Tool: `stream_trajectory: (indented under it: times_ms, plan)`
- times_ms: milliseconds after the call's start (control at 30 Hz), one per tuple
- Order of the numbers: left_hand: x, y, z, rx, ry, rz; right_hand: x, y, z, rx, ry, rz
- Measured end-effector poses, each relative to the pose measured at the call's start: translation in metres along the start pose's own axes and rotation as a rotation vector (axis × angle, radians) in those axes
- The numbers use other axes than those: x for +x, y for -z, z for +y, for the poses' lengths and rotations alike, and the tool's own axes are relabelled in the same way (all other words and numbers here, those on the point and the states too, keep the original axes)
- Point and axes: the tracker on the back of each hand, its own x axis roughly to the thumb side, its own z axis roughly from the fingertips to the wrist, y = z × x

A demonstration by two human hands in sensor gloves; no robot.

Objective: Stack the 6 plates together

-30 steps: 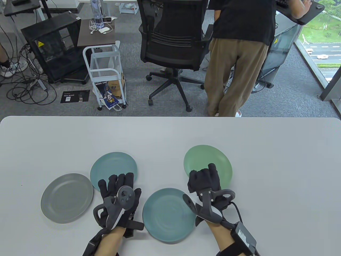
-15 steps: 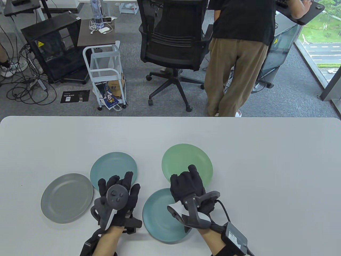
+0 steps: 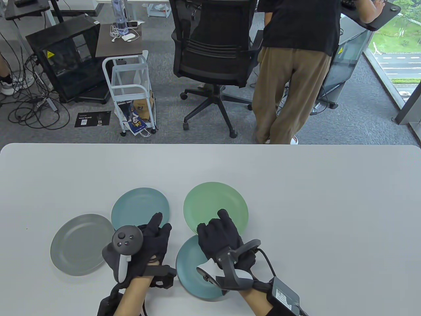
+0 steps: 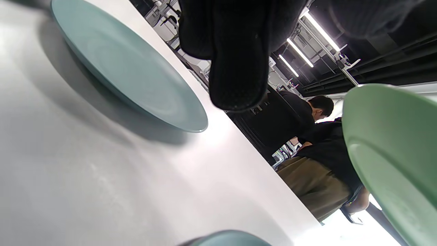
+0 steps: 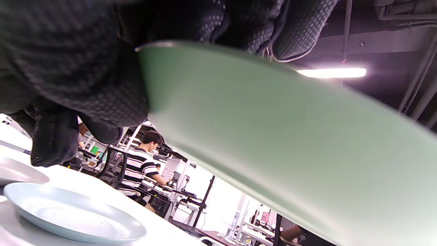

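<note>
Shifted left, smooth round green plate (image 3: 215,205), seemingly gripped by right hand (image 3: 220,238).

Three cameras: one overhead, one under each wrist.

The table view looks down across the white table (image 3: 296,184) toward the office. Both wrist views sit low and tilted, close beneath gloved fingers (image 4: 239,68), looking along the tabletop; all three share the green plate (image 3: 215,205).
</note>
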Motion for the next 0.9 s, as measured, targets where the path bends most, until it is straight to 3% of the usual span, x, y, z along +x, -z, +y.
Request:
stream_trajectory:
  times_ms: [533, 633, 900]
  plan:
    - [-0.012, 0.005, -0.004, -0.124, -0.239, 0.092, 0.026, -0.002, -0.01, -0.029, 0.045, -0.12]
    - [-0.014, 0.006, -0.005, -0.162, -0.356, 0.098, 0.029, -0.003, -0.01, -0.024, 0.053, -0.144]
    - [-0.014, 0.008, -0.007, -0.195, -0.349, 0.117, 0.038, -0.005, -0.008, -0.003, 0.064, -0.187]
